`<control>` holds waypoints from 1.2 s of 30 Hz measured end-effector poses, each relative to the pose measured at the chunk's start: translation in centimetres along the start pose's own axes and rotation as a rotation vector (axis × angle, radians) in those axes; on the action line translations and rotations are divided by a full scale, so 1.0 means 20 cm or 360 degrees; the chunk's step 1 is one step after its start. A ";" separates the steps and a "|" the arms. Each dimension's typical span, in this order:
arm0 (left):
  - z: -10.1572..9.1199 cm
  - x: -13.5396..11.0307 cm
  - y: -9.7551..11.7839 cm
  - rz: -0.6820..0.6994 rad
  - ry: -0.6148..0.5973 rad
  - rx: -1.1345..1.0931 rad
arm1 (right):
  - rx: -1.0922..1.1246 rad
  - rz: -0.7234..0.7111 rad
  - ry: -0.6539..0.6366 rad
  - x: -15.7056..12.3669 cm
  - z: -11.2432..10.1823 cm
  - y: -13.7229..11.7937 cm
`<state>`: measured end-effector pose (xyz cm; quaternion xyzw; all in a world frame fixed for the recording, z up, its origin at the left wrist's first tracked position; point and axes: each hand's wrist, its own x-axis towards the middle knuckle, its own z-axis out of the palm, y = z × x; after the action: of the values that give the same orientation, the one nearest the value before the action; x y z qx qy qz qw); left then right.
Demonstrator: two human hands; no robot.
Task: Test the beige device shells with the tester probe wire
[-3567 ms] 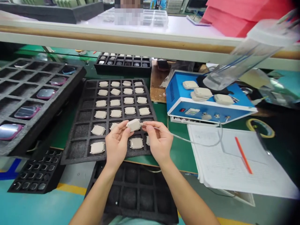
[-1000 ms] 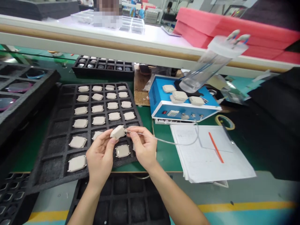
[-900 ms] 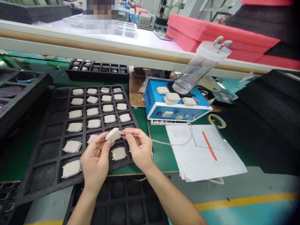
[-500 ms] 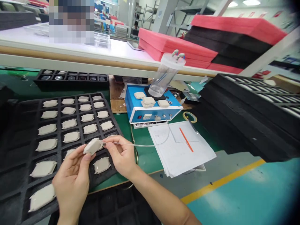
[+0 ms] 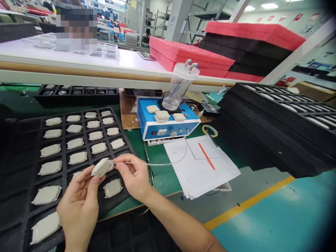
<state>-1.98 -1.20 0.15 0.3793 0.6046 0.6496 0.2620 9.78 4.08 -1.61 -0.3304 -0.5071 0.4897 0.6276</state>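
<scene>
At the far left, a low black box (image 5: 76, 99) with small items in its compartments sits beneath the raised shelf (image 5: 126, 66). Nearer on the left, a black foam tray (image 5: 64, 154) lies on the green worktop (image 5: 164, 182), with beige cases (image 5: 49, 168) lying singly in its pockets. Over the tray's near right part, the left hand (image 5: 78, 208) grips another one, the held case (image 5: 100, 168), between thumb and fingers, tilted and raised above the pockets. Just to its right, the right hand (image 5: 135, 178) pinches the end of a clear tube (image 5: 160, 164) close to the held case's right edge; whether the tip touches it, I cannot tell.

The tube runs right and loops up to the front of a blue machine (image 5: 168, 127). On top of the machine are several loose cases (image 5: 162, 115), some of them stacked, and a clear cylinder (image 5: 178, 87) leaning slightly to the right. Nearer than the machine lie papers (image 5: 178, 157) with an orange-red stick (image 5: 207, 156) across them, and a tape roll (image 5: 215, 133) rests just beyond their far right corner. At the far right stands a stack of black trays (image 5: 244, 143), the top one filled with pale pieces.
</scene>
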 end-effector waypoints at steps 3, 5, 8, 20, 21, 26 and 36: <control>0.00 0.00 0.00 -0.0003 -0.0001 0.0000 | 0.0021 0.0006 0.0006 0.00 0.00 0.00; 0.00 0.00 0.00 0.0008 -0.0002 -0.0001 | 0.0023 0.0009 0.0007 0.00 0.00 0.00; 0.00 0.00 0.00 0.0013 -0.0015 -0.0024 | 0.0020 0.0018 0.0004 -0.01 0.00 0.00; 0.00 0.00 0.00 0.0006 -0.0029 -0.0047 | -0.0002 0.0028 -0.0002 0.00 0.00 0.01; 0.00 0.00 0.00 0.0004 -0.0029 -0.0046 | -0.0001 0.0029 -0.0002 -0.01 0.00 0.01; -0.01 0.00 -0.01 0.0003 -0.0028 -0.0059 | 0.0001 0.0018 -0.0004 -0.02 0.00 0.00; -0.02 0.00 -0.01 -0.0010 -0.0053 -0.0039 | 0.0000 0.0014 -0.0005 -0.02 -0.01 0.01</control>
<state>-2.22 -1.43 -0.14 0.3848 0.5933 0.6497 0.2787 9.85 3.75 -1.99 -0.3319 -0.5067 0.4930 0.6245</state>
